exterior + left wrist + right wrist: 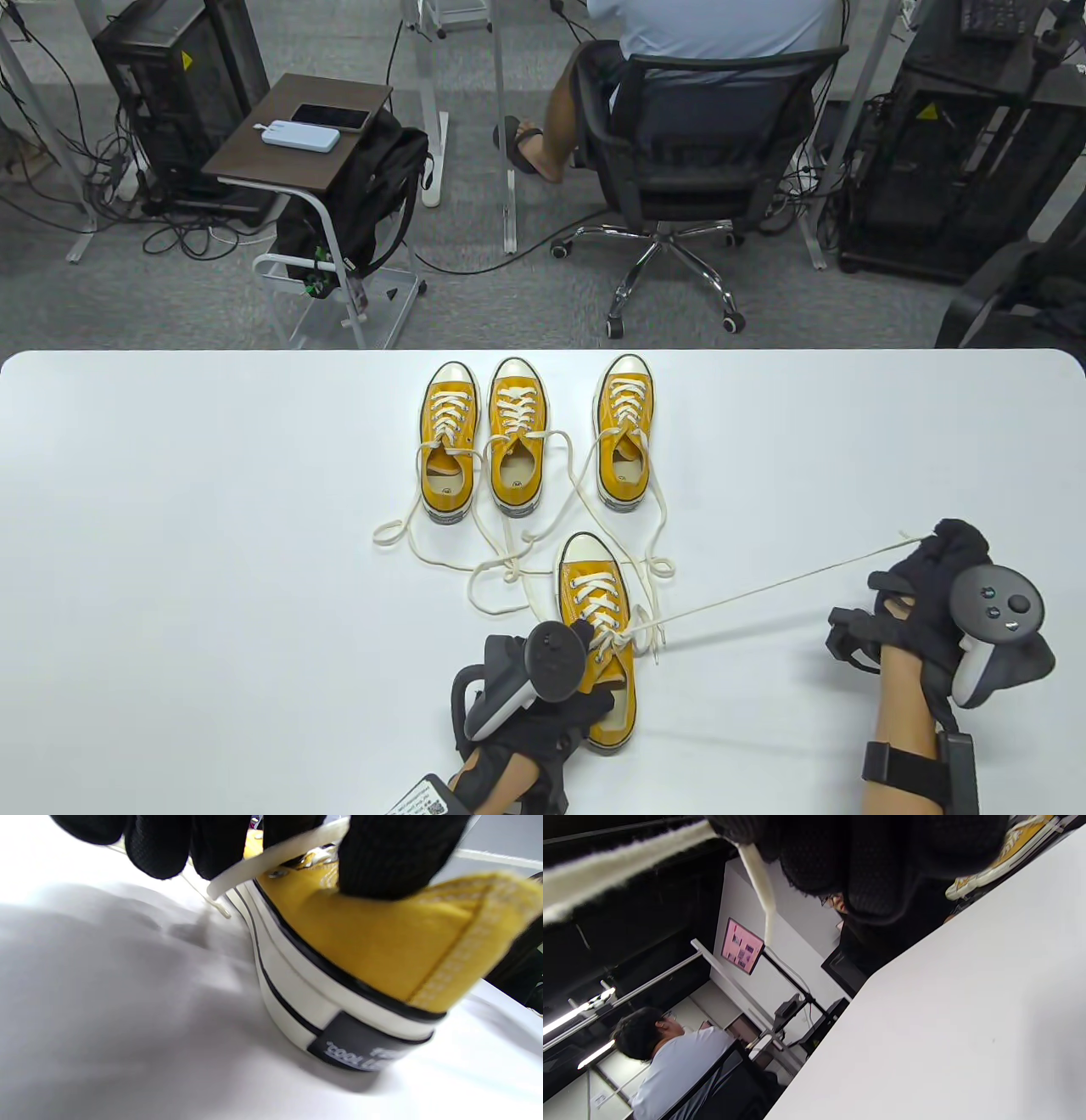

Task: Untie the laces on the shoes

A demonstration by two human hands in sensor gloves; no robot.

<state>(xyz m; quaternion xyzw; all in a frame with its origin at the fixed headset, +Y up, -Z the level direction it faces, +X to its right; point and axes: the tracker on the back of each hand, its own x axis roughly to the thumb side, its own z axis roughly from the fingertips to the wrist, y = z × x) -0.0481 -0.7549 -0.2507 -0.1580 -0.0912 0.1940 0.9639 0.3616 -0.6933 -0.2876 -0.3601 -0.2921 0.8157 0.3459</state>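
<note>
Item: white bench (pixel 212 552) carrying four yellow canvas shoes with cream laces. Three stand in a row near the far edge, toes pointing away: far-left shoe (pixel 448 441), middle shoe (pixel 516 437), far-right shoe (pixel 626 433); the first two sit just beside each other, the third a little apart. Their laces are undone at the top, and the loose ends (pixel 509 560) trail toward the near edge in crossing loops on the bench. The near shoe (pixel 598 628) stands alone closer to the person, toe also pointing away. Left hand (pixel 543 722): rests on the heel end of the near shoe; in the left wrist view its gloved fingers (pixel 382 861) press on the yellow upper near the collar, holding the shoe down on the bench, with a lace strand crossing beneath the fingertips. Right hand (pixel 950 586): held well out to the right of the shoe, closed around one lace end (pixel 780 594), which runs taut in a straight line from the shoe's upper eyelets to the fingers; in the right wrist view the lace (pixel 619 870) emerges from the gripping fingers (pixel 865 870). Beyond the bench: a seated person in an office chair (pixel 679 153) and a small side table (pixel 297 136).
</note>
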